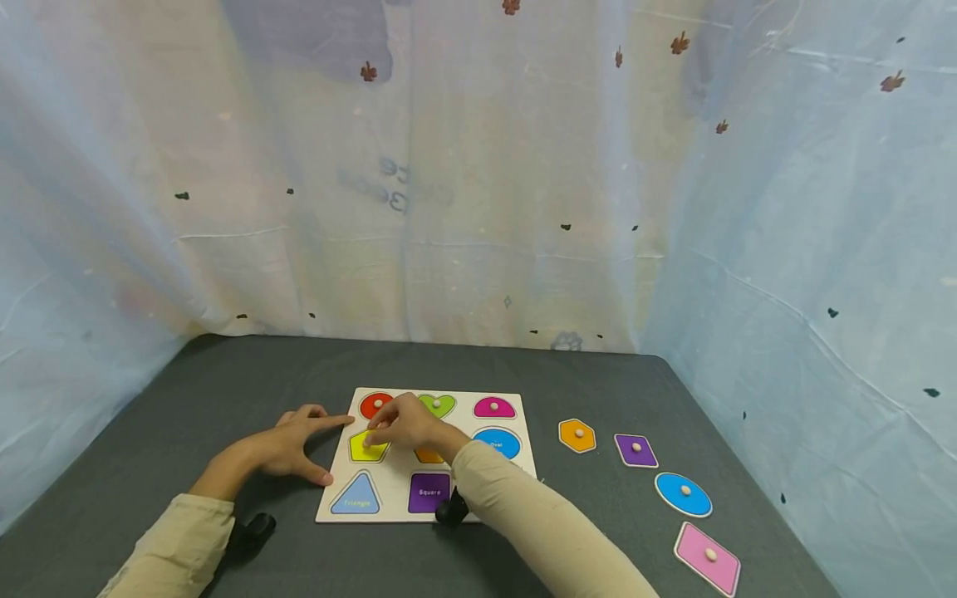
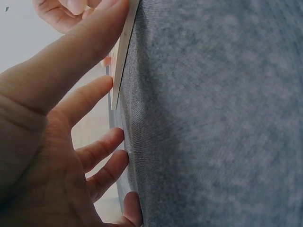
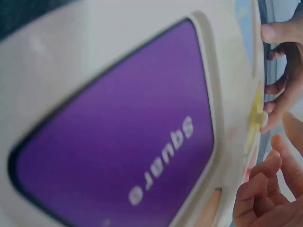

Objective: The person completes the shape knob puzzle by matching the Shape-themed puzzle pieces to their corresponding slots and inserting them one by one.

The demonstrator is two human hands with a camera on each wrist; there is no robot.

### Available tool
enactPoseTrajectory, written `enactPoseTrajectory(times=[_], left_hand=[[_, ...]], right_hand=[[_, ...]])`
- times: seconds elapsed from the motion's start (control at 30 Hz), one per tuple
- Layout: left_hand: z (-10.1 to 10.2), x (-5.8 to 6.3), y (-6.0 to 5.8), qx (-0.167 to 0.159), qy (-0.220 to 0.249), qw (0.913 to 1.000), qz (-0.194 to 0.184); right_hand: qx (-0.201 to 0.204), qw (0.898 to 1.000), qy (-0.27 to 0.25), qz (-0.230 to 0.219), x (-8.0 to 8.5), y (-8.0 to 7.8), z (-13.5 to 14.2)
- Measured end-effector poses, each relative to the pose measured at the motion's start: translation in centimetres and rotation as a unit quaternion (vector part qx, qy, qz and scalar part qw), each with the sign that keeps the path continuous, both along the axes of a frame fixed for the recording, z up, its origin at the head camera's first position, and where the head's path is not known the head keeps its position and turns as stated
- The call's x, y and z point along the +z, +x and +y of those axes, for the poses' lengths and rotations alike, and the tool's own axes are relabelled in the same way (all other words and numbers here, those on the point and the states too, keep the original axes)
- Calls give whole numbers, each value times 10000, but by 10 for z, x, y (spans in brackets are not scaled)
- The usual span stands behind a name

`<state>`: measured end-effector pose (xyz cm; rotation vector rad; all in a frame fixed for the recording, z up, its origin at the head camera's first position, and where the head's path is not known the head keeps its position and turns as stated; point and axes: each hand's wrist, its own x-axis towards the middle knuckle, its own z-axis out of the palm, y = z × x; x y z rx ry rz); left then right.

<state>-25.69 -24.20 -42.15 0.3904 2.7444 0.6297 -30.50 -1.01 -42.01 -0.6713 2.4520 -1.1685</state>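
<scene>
The shape puzzle board (image 1: 394, 500) looked wooden and smooth, the tablecloth (image 1: 247, 378) matt fabric, the curtain (image 1: 478, 286) shiny plastic.

Free table (image 1: 314, 361) behind the board (image 1: 394, 494), up to the hanging sheet (image 1: 486, 282), which walls off back and sides. Left hand (image 1: 292, 446) blocks board's left edge. Right hand (image 1: 413, 425) sits over the yellow piece (image 1: 365, 452); sleeve (image 1: 546, 523) crosses board's lower right, obstructing reach from there. Narrow gap between board and orange hexagon (image 1: 576, 438). Then purple piece (image 1: 633, 456), blue oval (image 1: 679, 495), pink piece (image 1: 701, 556) run down the right, flat but knobs up; room between them and sleeve.
</scene>
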Motion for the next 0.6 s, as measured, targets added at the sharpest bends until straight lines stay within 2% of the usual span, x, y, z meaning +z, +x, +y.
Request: enactPoseTrajectory(times=[0.27, 0.6], left_hand=[[1, 0, -1, 26, -55, 10000, -15], [-1, -3, -1, 54, 32, 10000, -19]], right_hand=[[161, 9998, -90, 103, 9, -3, 18], [-137, 9998, -132, 22, 10, -6, 46]])
